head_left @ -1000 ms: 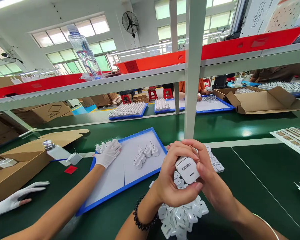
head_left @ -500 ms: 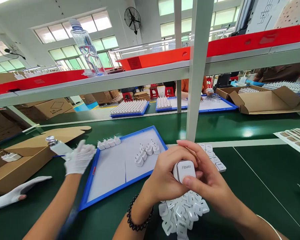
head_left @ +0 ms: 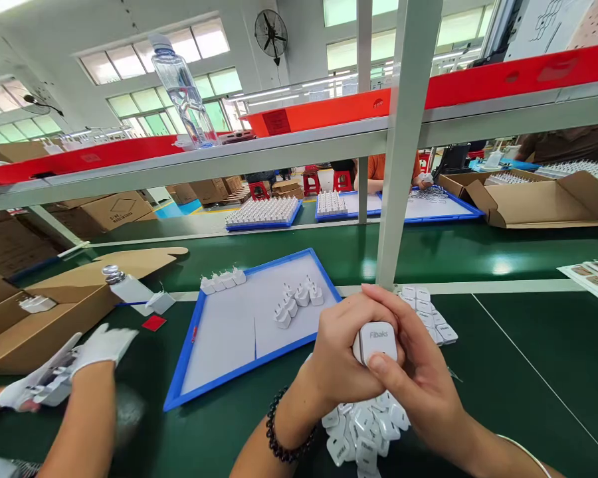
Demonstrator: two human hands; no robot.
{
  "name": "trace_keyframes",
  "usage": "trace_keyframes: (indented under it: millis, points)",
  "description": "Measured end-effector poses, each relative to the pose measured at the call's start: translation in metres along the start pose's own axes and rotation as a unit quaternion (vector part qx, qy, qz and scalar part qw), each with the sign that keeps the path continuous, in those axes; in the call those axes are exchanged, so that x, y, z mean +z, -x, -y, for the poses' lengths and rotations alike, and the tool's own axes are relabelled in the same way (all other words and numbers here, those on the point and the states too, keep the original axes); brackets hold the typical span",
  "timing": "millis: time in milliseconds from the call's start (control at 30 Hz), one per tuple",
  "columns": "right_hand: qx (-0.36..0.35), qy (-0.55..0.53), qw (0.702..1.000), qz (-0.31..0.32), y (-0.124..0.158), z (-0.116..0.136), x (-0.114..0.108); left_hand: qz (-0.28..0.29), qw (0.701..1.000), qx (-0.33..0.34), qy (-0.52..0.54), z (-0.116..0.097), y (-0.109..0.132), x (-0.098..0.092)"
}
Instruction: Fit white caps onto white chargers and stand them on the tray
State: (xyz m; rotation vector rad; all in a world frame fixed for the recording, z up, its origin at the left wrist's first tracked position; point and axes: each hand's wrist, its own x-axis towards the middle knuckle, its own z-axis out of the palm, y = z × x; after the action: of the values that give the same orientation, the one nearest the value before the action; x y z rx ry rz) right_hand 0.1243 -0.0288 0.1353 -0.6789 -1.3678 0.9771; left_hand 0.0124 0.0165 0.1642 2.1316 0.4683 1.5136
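Observation:
Both my hands hold one white charger plug [head_left: 376, 340] marked "Fibaks" above the green table. My left hand [head_left: 346, 355] wraps its left side, fingers curled. My right hand [head_left: 418, 378] grips it from the right, thumb across its lower edge. Under my hands lies a heap of white plugs [head_left: 366, 428]. A row of plugs lying flat [head_left: 426, 312] sits just beyond my fingers. To the left is a blue-rimmed white tray [head_left: 219, 345] with a small cluster of upright plugs [head_left: 296, 302] and a short row [head_left: 222, 280].
A co-worker's gloved hands [head_left: 64, 372] hold plugs at the lower left, by an open cardboard box [head_left: 54, 312]. A white post [head_left: 403, 146] rises just behind my hands, under a shelf with red trays and a water bottle [head_left: 182, 89]. More trays and boxes stand across the belt.
The co-worker's gloved hand left the blue tray and moved down left to join the other glove. My hands turned the plug slightly and kept hold. The view shifted a little left.

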Motion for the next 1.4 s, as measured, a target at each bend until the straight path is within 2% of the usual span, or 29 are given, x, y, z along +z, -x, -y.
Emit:
trace_keyframes:
  millis: [333,500,700,867,933,1033,1100,1200,1300,1333,1400]
  points:
    - [0.018,-0.009,0.999,-0.032,-0.006,0.002,-0.001,0.006,1.0,0.017,-0.002,0.001,-0.002,0.001]
    - [0.016,-0.014,0.999,-0.027,-0.005,0.005,-0.003,0.01,1.0,0.024,-0.007,-0.001,0.001,0.0]
    - [0.041,-0.023,0.999,0.019,-0.002,0.012,-0.008,0.02,0.999,0.046,-0.02,-0.007,0.002,0.0]
    - [0.086,-0.102,0.988,0.073,-0.005,0.015,-0.018,0.049,0.994,0.074,-0.057,-0.002,0.0,0.004]
    - [0.112,-0.111,0.984,0.087,-0.009,0.018,-0.023,0.06,0.995,0.058,-0.057,-0.002,-0.001,0.003]
    - [0.172,-0.057,0.978,0.101,-0.018,0.02,-0.031,0.122,0.99,-0.034,-0.054,-0.004,-0.005,-0.009]
    - [0.204,0.002,0.972,0.113,-0.025,0.02,-0.039,0.188,0.97,-0.128,-0.088,-0.002,-0.009,-0.025]
    - [0.227,0.077,0.965,0.105,-0.035,0.017,-0.056,0.255,0.911,-0.255,-0.199,0.015,-0.013,-0.054]
    - [0.229,0.116,0.964,0.064,-0.041,0.018,-0.072,0.261,0.834,-0.322,-0.365,0.054,-0.011,-0.075]
    - [0.225,0.12,0.965,0.057,-0.042,0.02,-0.076,0.262,0.817,-0.333,-0.391,0.07,-0.008,-0.079]
    - [0.22,0.119,0.967,0.055,-0.042,0.024,-0.082,0.263,0.803,-0.341,-0.413,0.1,-0.001,-0.084]
